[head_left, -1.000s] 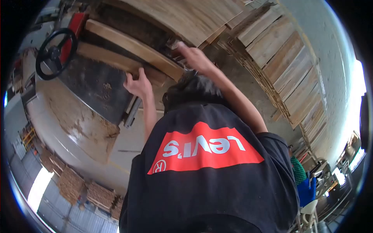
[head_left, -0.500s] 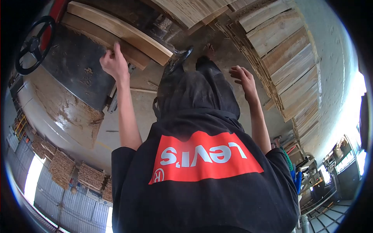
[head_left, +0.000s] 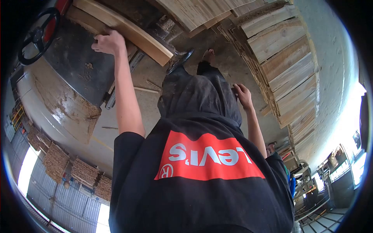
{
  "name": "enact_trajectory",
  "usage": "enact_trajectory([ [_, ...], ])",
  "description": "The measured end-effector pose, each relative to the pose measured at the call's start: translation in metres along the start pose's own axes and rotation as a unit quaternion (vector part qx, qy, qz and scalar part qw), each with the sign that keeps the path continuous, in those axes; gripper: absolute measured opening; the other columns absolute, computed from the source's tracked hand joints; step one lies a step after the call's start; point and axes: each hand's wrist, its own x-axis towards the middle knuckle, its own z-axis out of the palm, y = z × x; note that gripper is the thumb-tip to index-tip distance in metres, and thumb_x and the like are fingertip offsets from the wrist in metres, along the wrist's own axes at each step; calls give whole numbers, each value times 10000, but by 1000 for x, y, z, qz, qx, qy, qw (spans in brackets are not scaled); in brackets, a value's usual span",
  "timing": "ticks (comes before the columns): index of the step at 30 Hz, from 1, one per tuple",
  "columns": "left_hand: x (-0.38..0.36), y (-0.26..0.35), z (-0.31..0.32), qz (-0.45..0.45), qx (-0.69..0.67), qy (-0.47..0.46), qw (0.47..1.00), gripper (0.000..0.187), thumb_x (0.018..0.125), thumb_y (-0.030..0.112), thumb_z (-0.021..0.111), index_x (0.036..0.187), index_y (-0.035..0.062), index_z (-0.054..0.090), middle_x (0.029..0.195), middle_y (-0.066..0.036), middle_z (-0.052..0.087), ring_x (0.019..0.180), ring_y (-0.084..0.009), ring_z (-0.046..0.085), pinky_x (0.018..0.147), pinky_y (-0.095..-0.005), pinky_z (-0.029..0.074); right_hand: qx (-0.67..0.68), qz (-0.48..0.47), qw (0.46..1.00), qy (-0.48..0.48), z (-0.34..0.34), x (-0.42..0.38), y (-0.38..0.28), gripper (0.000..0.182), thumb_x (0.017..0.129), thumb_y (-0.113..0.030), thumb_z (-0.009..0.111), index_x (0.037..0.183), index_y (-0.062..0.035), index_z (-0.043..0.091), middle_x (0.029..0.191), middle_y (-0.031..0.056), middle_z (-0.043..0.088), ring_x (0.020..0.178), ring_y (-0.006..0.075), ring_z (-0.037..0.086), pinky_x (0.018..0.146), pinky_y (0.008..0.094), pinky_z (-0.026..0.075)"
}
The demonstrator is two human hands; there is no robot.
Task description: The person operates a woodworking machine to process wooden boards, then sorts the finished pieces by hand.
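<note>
My left hand [head_left: 110, 42] reaches forward to a darker wooden board [head_left: 83, 21] on a black machine table [head_left: 75, 58]. Its fingers are curled and its thumb lies along the board; the hand covers much of that piece. Beside it, a paler, longer board [head_left: 128, 31] lies parallel, its cut end toward my feet. My right hand [head_left: 244, 96] hangs low next to my trouser leg [head_left: 202, 93], fingers loosely bent and apart, with nothing in them.
At left is a black handwheel [head_left: 37, 37] on a red machine part. A large stack of boards [head_left: 287, 58] stands to the right. Planks [head_left: 202, 11] lie ahead. Offcuts [head_left: 145, 89] are on the floor near my feet. Stacked wood [head_left: 56, 163] stands behind at left.
My left hand has turned and come down onto the darker board, whose near end has shifted left. My right hand has lowered toward my leg.
</note>
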Motion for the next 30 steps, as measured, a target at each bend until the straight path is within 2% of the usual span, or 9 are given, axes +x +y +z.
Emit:
enact_trajectory([
  [6, 89, -40, 40, 60, 16, 52, 997, 480, 902, 303, 715, 1023, -161, 732, 1017, -375, 609, 1089, -486, 566, 961, -567, 466, 204, 142, 968, 22, 1, -6, 40, 434, 1087, -416, 639, 1288, -42, 726, 1120, 78, 799, 976, 185, 747, 863, 340, 559],
  [11, 158, -42, 58, 96, 50, 93, 990, 437, 812, 323, 751, 849, -112, 769, 839, -367, 649, 911, -482, 610, 850, -581, 479, 116, 132, 984, 13, 8, 11, 59, 459, 1061, -446, 666, 1209, -23, 764, 1020, 69, 783, 936, 184, 728, 853, 347, 564],
  [15, 160, -8, 49, -29, -105, 110, 988, 372, 854, 219, 747, 970, -135, 761, 1136, -404, 664, 873, -420, 651, 808, -519, 535, -57, 35, 997, 43, 6, 17, 51, 456, 1028, -433, 693, 1192, -17, 785, 1062, 134, 815, 987, 227, 764, 894, 360, 580],
  [19, 192, -27, 53, -64, -287, 216, 931, 350, 943, 195, 687, 1067, -132, 691, 1069, -293, 634, 940, -387, 665, 867, -468, 550, -138, 6, 989, 57, -4, 24, 33, 495, 989, -472, 710, 1177, -23, 799, 1097, 201, 815, 1046, 303, 790, 927, 402, 589],
  [20, 166, -11, 36, -65, -283, 279, 916, 342, 978, 219, 687, 1083, -106, 671, 1093, -261, 620, 1009, -358, 661, 919, -461, 539, -176, 18, 983, 59, -5, 27, 24, 503, 982, -481, 711, 1165, -22, 802, 1088, 207, 813, 1045, 313, 790, 926, 411, 588],
  [23, 69, -11, -13, -4, -293, 230, 928, 457, 1023, 330, 725, 1235, -72, 673, 1224, -247, 614, 1069, -322, 668, 956, -454, 558, -210, 38, 977, 1, -14, 33, -14, 536, 963, -501, 712, 1119, 4, 799, 1048, 235, 803, 1029, 337, 788, 914, 433, 583],
  [27, -131, -22, -106, 142, -312, 63, 937, 272, 1090, 138, 676, 1322, -1, 693, 1229, -141, 691, 1016, -183, 703, 793, -305, 547, -173, -15, 982, -73, -2, 57, -39, 563, 973, -483, 694, 1078, 64, 773, 983, 281, 778, 998, 362, 786, 890, 458, 575],
  [29, -217, -81, -134, 79, -267, -132, 951, 193, 1074, 180, 707, 1164, 15, 755, 1018, -68, 751, 915, -128, 690, 736, -288, 512, -110, -55, 992, -36, 9, 80, -29, 500, 987, -426, 702, 982, 70, 763, 852, 192, 760, 843, 244, 743, 786, 417, 560],
  [30, -254, -79, -154, -69, -274, -210, 936, 231, 1060, 242, 735, 1032, 16, 773, 879, -40, 748, 800, -132, 662, 697, -310, 504, -64, -49, 997, -17, 13, 80, -38, 475, 990, -405, 704, 957, 65, 759, 816, 162, 745, 804, 208, 716, 756, 405, 549],
])
